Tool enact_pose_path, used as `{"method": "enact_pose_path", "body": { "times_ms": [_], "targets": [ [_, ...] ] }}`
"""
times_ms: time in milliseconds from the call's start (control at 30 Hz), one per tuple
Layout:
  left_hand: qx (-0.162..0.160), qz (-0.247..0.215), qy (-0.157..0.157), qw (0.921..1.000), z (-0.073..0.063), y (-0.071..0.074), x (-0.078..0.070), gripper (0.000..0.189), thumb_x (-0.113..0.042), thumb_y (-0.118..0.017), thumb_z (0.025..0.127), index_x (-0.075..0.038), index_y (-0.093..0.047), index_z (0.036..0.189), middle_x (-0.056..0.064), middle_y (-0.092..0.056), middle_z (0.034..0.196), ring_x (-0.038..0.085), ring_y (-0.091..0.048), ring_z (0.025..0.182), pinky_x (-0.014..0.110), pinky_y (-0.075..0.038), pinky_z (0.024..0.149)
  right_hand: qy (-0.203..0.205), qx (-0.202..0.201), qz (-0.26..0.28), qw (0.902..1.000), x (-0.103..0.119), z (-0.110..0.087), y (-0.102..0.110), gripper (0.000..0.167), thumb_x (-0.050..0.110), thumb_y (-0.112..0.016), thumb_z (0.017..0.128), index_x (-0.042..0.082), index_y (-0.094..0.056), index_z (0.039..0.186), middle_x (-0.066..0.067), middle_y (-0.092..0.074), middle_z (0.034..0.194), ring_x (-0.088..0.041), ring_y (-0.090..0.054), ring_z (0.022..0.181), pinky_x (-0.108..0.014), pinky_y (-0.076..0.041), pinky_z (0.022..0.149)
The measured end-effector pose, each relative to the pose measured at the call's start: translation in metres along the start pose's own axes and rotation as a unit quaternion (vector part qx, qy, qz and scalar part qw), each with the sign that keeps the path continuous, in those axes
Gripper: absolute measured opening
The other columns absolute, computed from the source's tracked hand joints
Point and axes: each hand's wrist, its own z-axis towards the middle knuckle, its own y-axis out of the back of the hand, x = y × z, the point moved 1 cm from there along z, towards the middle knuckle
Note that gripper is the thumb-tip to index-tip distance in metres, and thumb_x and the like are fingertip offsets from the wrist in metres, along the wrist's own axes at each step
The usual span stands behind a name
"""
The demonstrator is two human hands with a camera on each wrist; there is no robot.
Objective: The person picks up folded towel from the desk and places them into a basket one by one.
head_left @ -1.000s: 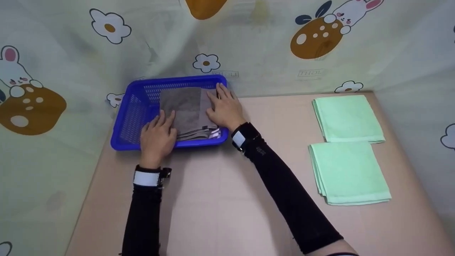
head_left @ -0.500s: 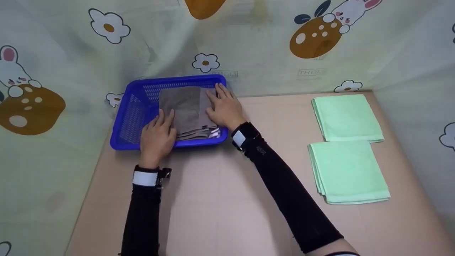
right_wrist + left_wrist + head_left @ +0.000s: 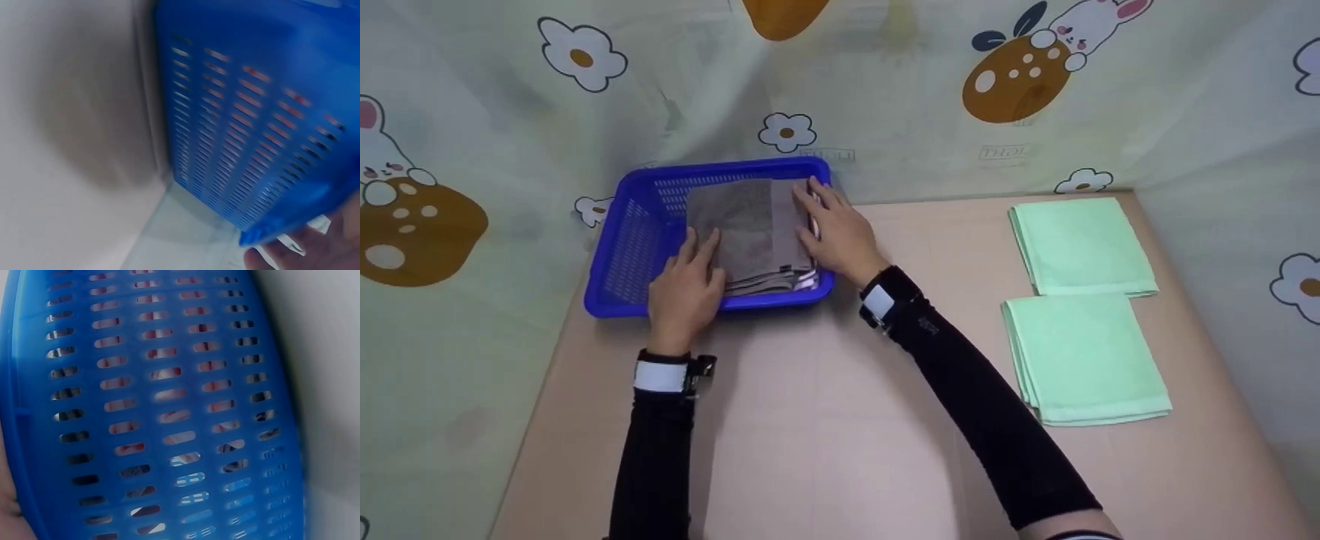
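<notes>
A folded grey towel point(image 3: 731, 221) tops a stack of folded cloths at the right side of a blue plastic basket point(image 3: 619, 309). My left hand point(image 3: 684, 296) reaches over the basket's front rim, its fingertips on the towel's near-left part. At the towel's right edge is my right hand point(image 3: 844, 236), fingers spread over the basket's right rim; whether they still touch the cloth is unclear. The left wrist view is filled by the basket's slotted wall point(image 3: 169, 382). In the right wrist view, blurred fingers point(image 3: 298, 253) show below the basket's rim.
Two folded light green towels, a far one point(image 3: 1084, 246) and a near one point(image 3: 1087, 360), lie on the right of the pinkish tabletop point(image 3: 825, 420). Behind the basket hangs a patterned curtain point(image 3: 885, 90) with flowers and rabbits, which also encloses both sides.
My right hand has shifted slightly to the right relative to the basket, its wrist moving outward. The left hand keeps its place on the towel. The whole head view has drifted a little.
</notes>
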Motion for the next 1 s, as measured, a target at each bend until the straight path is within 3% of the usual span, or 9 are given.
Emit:
{"method": "enact_pose_path", "body": {
  "times_ms": [267, 400, 500, 633, 733, 867, 1000],
  "targets": [
    [0.002, 0.000, -0.002, 1.0000, -0.001, 0.000, 0.000, 0.060, -0.029, -0.042, 0.104, -0.023, -0.035, 0.163, 0.019, -0.025, 0.170, 0.051, -0.052, 0.131, 0.062, -0.052, 0.080, 0.031, 0.037, -0.004, 0.9988, -0.013, -0.041, 0.035, 0.068, 0.036, -0.066, 0.101, 0.023, -0.037, 0.162, -0.008, -0.028, 0.171, -0.033, -0.037, 0.152, -0.050, -0.035, 0.122],
    [-0.004, 0.001, -0.007, 1.0000, -0.001, 0.001, -0.001, 0.059, -0.028, -0.042, 0.104, -0.022, -0.037, 0.162, 0.019, -0.027, 0.169, 0.051, -0.052, 0.131, 0.061, -0.052, 0.075, 0.046, 0.010, 0.007, 0.9989, -0.035, -0.074, 0.059, 0.069, 0.030, -0.071, 0.098, 0.018, -0.041, 0.159, -0.012, -0.035, 0.167, -0.035, -0.040, 0.150, -0.053, -0.035, 0.121],
    [-0.006, -0.001, -0.009, 0.9999, -0.001, 0.001, -0.002, 0.059, -0.028, -0.042, 0.103, -0.022, -0.037, 0.162, 0.019, -0.028, 0.169, 0.051, -0.051, 0.132, 0.062, -0.052, 0.074, 0.035, -0.022, 0.004, 0.9992, -0.062, -0.099, 0.080, 0.070, 0.028, -0.072, 0.097, 0.015, -0.042, 0.159, -0.014, -0.039, 0.164, -0.036, -0.041, 0.149, -0.054, -0.034, 0.121],
    [-0.001, -0.003, -0.003, 1.0000, -0.001, 0.003, -0.002, 0.059, -0.029, -0.042, 0.104, -0.023, -0.035, 0.163, 0.019, -0.026, 0.170, 0.051, -0.048, 0.136, 0.069, -0.050, 0.085, -0.007, -0.081, -0.034, 0.9961, -0.105, -0.132, 0.108, 0.070, 0.026, -0.074, 0.096, 0.014, -0.044, 0.158, -0.018, -0.048, 0.157, -0.040, -0.048, 0.141, -0.057, -0.039, 0.116],
    [0.000, -0.003, 0.001, 1.0000, -0.001, 0.004, -0.002, 0.059, -0.029, -0.042, 0.105, -0.023, -0.035, 0.163, 0.018, -0.025, 0.170, 0.052, -0.048, 0.136, 0.069, -0.049, 0.086, -0.043, -0.121, -0.058, 0.9901, -0.141, -0.160, 0.124, 0.066, 0.024, -0.075, 0.095, 0.013, -0.049, 0.154, -0.022, -0.056, 0.147, -0.044, -0.056, 0.130, -0.061, -0.047, 0.102],
    [-0.003, -0.003, 0.000, 1.0000, -0.002, 0.002, -0.002, 0.058, -0.029, -0.041, 0.105, -0.023, -0.036, 0.162, 0.019, -0.026, 0.170, 0.052, -0.049, 0.135, 0.067, -0.051, 0.082, -0.099, -0.117, -0.064, 0.9861, -0.187, -0.204, 0.138, 0.062, 0.026, -0.072, 0.097, 0.013, -0.051, 0.153, -0.026, -0.060, 0.137, -0.046, -0.062, 0.115, -0.061, -0.052, 0.081],
    [-0.017, -0.003, -0.002, 0.9999, -0.002, 0.001, -0.005, 0.057, -0.030, -0.041, 0.105, -0.022, -0.038, 0.162, 0.020, -0.028, 0.169, 0.052, -0.051, 0.133, 0.066, -0.051, 0.080, -0.167, -0.070, -0.077, 0.9805, -0.228, -0.251, 0.145, 0.064, 0.029, -0.072, 0.097, 0.005, -0.049, 0.152, -0.033, -0.059, 0.133, -0.051, -0.063, 0.106, -0.062, -0.050, 0.076]
  ]
}}
